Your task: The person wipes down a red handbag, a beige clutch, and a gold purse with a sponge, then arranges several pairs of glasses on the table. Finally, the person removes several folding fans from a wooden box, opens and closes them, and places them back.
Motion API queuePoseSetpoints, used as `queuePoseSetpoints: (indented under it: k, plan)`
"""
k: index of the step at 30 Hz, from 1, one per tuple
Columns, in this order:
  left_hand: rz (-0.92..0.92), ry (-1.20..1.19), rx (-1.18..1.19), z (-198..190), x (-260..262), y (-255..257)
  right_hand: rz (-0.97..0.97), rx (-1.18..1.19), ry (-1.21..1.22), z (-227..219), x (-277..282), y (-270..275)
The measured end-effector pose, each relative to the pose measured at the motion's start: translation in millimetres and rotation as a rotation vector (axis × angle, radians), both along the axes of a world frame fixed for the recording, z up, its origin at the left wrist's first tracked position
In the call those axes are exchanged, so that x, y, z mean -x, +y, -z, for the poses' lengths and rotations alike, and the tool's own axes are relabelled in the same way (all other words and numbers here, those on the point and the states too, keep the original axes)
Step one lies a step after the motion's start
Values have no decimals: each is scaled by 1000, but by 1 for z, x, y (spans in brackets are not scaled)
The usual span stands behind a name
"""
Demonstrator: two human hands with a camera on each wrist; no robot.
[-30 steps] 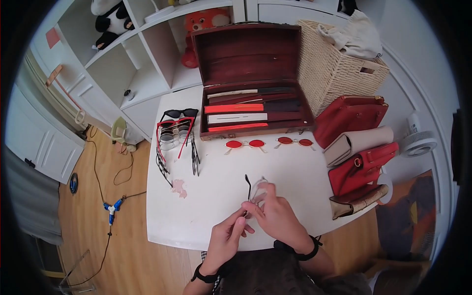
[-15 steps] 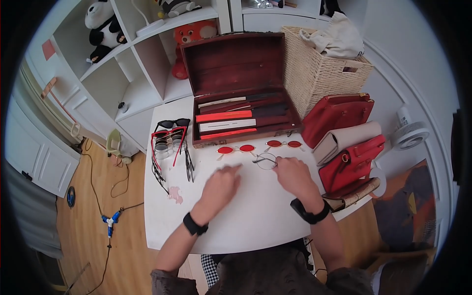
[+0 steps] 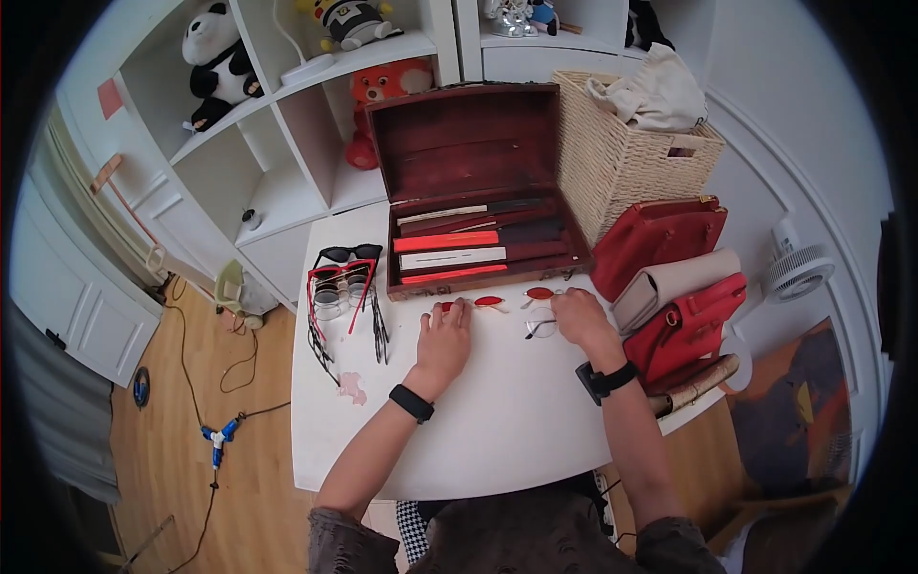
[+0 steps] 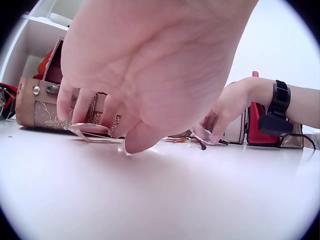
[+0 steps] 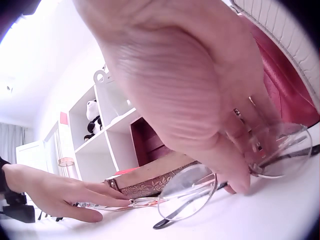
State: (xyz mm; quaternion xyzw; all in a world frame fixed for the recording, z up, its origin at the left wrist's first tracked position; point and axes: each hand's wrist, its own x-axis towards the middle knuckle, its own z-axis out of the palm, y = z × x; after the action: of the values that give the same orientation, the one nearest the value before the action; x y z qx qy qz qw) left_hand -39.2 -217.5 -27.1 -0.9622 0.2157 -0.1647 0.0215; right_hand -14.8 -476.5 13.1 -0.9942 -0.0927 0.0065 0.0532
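Observation:
My left hand lies at the left pair of red-lensed sunglasses, fingers extended over one lens. The left wrist view shows those fingertips on the lens and the thumb low by the tabletop. To the right, my right hand pinches round clear-lensed eyeglasses at the bridge, close over the table. One dark-tipped temple points left from the frame. Just behind that hand sits the second pair of red-lensed sunglasses, partly covered by the fingers.
An open dark-red case with several slim items stands behind the sunglasses. Several dark- and red-framed glasses stand in a row at left. Red and cream bags line the right edge, before a woven basket.
Both hands, close together at the near edge a second ago, have parted and reached forward. The right carried the clear eyeglasses to the right; the left let go of them and reached the left red-lensed sunglasses.

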Motion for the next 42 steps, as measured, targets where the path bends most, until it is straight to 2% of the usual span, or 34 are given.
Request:
queuePoseSetpoints:
  k: [15, 18, 24, 26, 33, 38, 42]
  plan:
    - [-10, 15, -9, 6, 23, 0, 38, -76, -51, -20, 8, -3]
    - [6, -26, -7, 11, 25, -1, 65, -90, 9, -21, 8, -2]
    - [-16, -12, -47, -3, 32, -12, -5, 10, 11, -3, 3, -3]
    - [38, 93, 22, -7, 34, -16, 6, -4, 14, 8, -3, -5]
    - [20, 77, -73, 3, 27, -23, -16, -23, 51, 9, -8, -6]
    - [73, 74, 28, 5, 20, -23, -24, -46, 45, 2, -4, -3]
    - [71, 88, 21, 1, 18, -24, -24, -89, 48, -4, -2, -2]
